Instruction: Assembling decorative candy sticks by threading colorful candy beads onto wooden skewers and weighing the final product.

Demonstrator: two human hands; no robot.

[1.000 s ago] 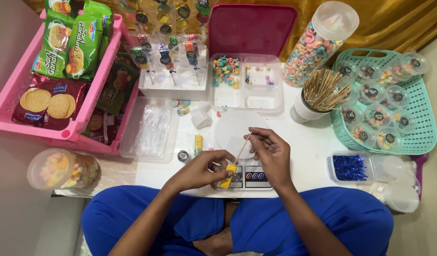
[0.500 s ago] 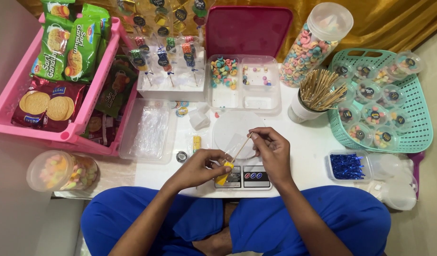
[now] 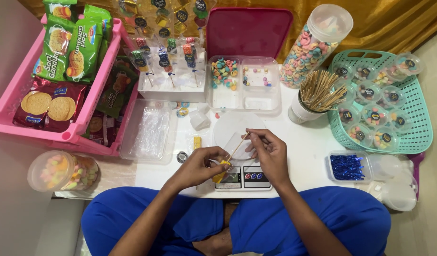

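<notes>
Hands pinched shut: left (image 3: 199, 166) on yellow candy (image 3: 221, 171), right (image 3: 269, 152) on wooden skewer (image 3: 238, 147).

Backdrop: I see a gold, shiny cloth (image 3: 384, 23) hanging in folds along the far edge of the work area.
Work surface: I see a low white table (image 3: 308, 147), flat, set against the cloth.
Floor, right: I note pale, smooth flooring (image 3: 434, 204) beside the table.
Surface, left: I note a plain grey-beige area (image 3: 9, 199); I cannot tell whether it is wall or floor.
Light: I read it as soft and even, with faint shadows and a sheen on the cloth folds.
Windows: I cannot tell from this view.
</notes>
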